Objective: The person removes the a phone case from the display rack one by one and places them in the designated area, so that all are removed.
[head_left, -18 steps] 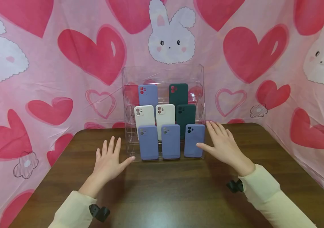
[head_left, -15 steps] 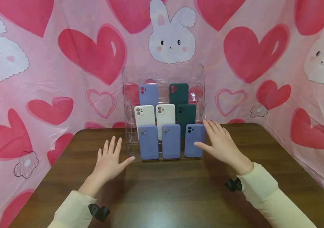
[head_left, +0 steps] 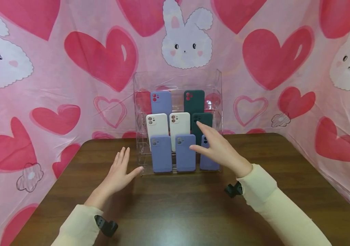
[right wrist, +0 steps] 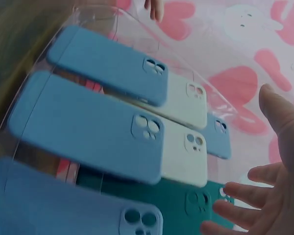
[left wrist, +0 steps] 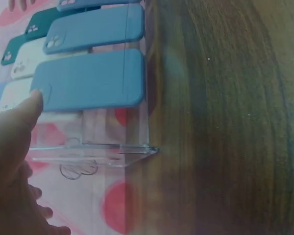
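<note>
A clear acrylic tiered rack (head_left: 176, 78) holds several phone cases upright. Its front row has a left periwinkle case (head_left: 161, 155), a middle one (head_left: 185, 158) and a right one (head_left: 209, 163). Behind them stand two white cases (head_left: 157, 125) and a dark green case (head_left: 207, 118). The back row has another periwinkle case (head_left: 161, 102) and another green case (head_left: 194, 102). My right hand (head_left: 222, 149), fingers extended, hovers before the rack's right side, covering part of the right front case. Left of the rack, my left hand (head_left: 117, 175) has straight fingers, thumb near its front corner.
The rack stands at the back of a brown wooden table (head_left: 169, 212). A pink cloth (head_left: 101, 78) with hearts and rabbits hangs behind and at both sides. Each sleeve cuff carries a small black camera, such as the right one (head_left: 233, 189).
My right hand has moved left from the rack's right edge to in front of the green and right periwinkle cases. My left hand has turned slightly, its fingers closer together. The cases have not moved.
</note>
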A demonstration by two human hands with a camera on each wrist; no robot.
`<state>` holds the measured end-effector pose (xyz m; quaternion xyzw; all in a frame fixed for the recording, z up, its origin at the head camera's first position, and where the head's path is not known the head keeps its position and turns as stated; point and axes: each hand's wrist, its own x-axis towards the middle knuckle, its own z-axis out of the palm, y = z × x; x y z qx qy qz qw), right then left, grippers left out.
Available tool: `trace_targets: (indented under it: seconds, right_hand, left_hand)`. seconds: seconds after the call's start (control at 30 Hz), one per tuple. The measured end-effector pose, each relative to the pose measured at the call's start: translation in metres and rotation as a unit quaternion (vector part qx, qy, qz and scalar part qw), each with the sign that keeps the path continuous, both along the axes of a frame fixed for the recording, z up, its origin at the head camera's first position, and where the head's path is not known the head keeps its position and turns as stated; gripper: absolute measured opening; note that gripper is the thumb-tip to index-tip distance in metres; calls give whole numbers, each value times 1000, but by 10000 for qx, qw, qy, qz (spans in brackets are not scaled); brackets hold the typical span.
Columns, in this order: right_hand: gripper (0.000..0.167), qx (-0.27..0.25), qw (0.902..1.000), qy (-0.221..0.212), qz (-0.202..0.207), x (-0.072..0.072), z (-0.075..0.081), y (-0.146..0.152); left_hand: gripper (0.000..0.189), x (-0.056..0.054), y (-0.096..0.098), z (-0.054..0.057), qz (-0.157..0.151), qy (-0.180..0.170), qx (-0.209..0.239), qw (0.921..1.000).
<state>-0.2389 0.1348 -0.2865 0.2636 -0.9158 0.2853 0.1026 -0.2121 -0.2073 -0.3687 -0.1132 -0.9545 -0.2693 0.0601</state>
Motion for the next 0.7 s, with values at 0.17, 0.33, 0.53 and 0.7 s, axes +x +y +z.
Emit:
trace_targets:
  seconds: [0.17, 0.33, 0.53, 0.7]
  right_hand:
    - [86, -368, 9989, -154, 232, -10, -1, -19]
    - [80, -614, 9972, -167, 404, -19, -4, -39]
    - [77, -807, 9949, -361, 492, -28, -9, -59]
    - [74, -769, 9949, -466, 460, -35, -18, -74]
  left_hand:
    - [96, -5, -4, -7, 15, -88, 362, 9993]
    - [96, -11, -5, -14, 7, 23, 532, 9986]
    - [95, -18, -2, -23, -118, 145, 817, 9965]
    - [95, -21, 1, -28, -86, 121, 891, 9959]
